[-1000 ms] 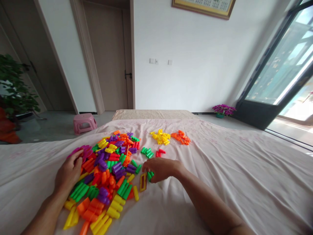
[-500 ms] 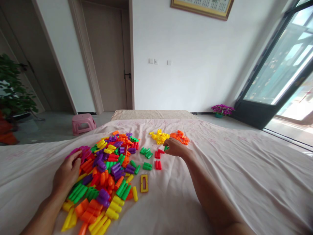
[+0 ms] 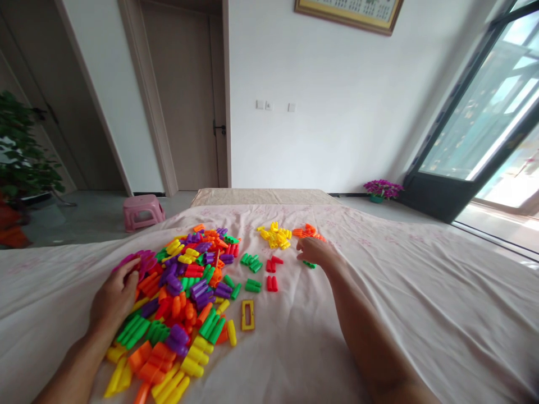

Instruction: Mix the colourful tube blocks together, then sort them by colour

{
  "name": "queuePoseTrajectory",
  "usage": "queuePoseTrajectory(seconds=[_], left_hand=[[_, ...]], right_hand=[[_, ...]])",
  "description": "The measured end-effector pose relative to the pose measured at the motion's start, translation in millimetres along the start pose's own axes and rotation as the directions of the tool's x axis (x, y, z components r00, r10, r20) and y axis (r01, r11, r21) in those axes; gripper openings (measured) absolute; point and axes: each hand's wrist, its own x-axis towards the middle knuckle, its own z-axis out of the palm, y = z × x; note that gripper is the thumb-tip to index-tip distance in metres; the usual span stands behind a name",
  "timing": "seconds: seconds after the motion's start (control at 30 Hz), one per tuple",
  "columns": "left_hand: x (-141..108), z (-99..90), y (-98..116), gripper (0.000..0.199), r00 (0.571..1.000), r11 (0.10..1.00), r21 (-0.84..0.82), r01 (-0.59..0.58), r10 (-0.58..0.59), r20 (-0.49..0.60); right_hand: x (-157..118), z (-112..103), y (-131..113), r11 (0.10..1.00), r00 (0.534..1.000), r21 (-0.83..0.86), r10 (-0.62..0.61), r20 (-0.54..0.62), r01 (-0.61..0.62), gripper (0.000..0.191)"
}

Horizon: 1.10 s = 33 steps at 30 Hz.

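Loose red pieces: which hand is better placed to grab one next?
Probably the right hand: it's closer to the loose red pieces; the left hand is across the mixed pile, by the pink pieces.

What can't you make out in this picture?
All in the head view:
- Green piece: mostly covered by the right hand, so whether it is gripped is unclear.
- Colourful pile: its lower pieces lie under others.
- Framed picture: cut off by the top edge, its writing too small to read.
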Motion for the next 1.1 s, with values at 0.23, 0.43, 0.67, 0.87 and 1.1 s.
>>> queuePoseTrajectory(seconds=[0.23,0.43,0.67,0.87,1.1], left_hand=[[1,1.0,0,0.051,1.000,1.000,0.011,0.003,-0.003,0.002],[-2,-2.2,5,0.051,1.000,1.000,-0.003,0.005,-0.005,0.005],[-2,-2.0,4,0.050,1.000,1.000,-0.004,-0.004,0.004,-0.002],[-1,-1.0,3,0.052,1.000,1.000,0.026,0.009,-0.009,0.006],[-2,-1.9,5,0.052,1.000,1.000,0.020,0.017,-0.017,0.008]], right_hand=[[-13,3,-65,0.860,0.890,0.229,-0.447,-0.095,0.456,0.019],[-28,21,-104,0.756,0.776,0.176,-0.620,-0.117,0.630,0.029],[-34,34,-115,0.741,0.747,0.100,-0.657,-0.100,0.664,0.033],[-34,26,-113,0.780,0.783,0.086,-0.607,-0.138,0.620,0.034],[-21,4,-81,0.929,0.925,0.089,-0.340,-0.171,0.358,0.036]])
